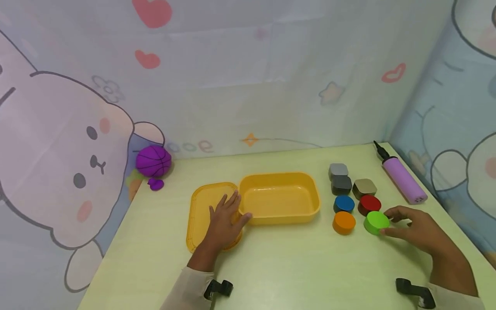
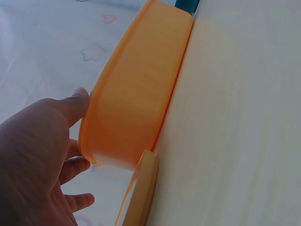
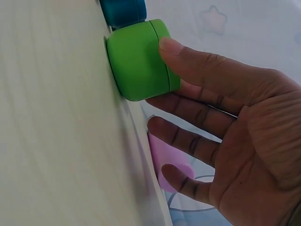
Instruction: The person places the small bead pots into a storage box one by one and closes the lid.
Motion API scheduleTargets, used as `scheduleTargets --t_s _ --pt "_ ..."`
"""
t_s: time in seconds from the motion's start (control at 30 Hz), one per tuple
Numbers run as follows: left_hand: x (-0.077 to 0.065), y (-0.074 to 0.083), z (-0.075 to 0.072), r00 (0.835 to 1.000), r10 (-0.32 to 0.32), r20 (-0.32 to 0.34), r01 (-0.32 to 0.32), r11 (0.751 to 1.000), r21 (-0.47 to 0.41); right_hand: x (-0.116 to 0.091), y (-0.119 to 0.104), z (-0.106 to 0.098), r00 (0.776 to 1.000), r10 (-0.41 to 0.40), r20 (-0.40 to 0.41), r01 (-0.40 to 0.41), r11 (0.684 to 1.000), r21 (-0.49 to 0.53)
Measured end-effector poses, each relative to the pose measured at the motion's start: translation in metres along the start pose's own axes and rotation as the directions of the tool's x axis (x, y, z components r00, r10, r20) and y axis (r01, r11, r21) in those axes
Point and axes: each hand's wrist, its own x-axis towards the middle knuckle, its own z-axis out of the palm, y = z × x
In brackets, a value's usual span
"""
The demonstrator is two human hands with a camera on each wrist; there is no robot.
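A yellow rectangular tub (image 1: 279, 199) stands in the middle of the table, and a flat yellow lid (image 1: 201, 211) lies on its left. My left hand (image 1: 224, 221) reaches over the lid with fingers spread; its thumb and fingertips touch the tub's left rim. In the left wrist view the thumb rests at the edge of the tub (image 2: 129, 84). My right hand (image 1: 416, 230) pinches a small round green jar (image 1: 376, 222) between thumb and forefinger. The right wrist view shows the green jar (image 3: 136, 61) with a lid seam near its top; the other fingers are spread below it.
Around the green jar are orange (image 1: 344, 223), blue (image 1: 343, 204) and red (image 1: 369, 205) round jars. Behind stand grey (image 1: 339, 170), dark (image 1: 341, 185) and tan (image 1: 364, 188) squarish ones. A purple hand pump (image 1: 403, 176) lies far right. A purple ball (image 1: 153, 161) and purple duck (image 1: 156, 184) sit back left.
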Motion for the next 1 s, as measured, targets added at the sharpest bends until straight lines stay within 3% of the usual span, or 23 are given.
scheduleTargets --t_s 0.5,0.83,1.0 --pt "0.0006 0.0018 -0.0010 1.000 0.001 0.001 -0.001 0.999 0.033 0.0004 -0.0001 -0.0015 0.999 -0.002 0.045 0.001 1.000 0.013" --pt "-0.0047 -0.0013 0.0022 1.000 -0.010 0.010 0.009 0.999 0.053 -0.0045 0.0037 0.0035 0.999 -0.054 0.007 0.054 0.998 0.034" --pt "-0.0026 -0.0005 0.0019 1.000 0.017 -0.012 -0.016 0.999 0.047 -0.0068 0.0026 -0.0007 0.994 -0.083 -0.073 0.086 0.996 0.040"
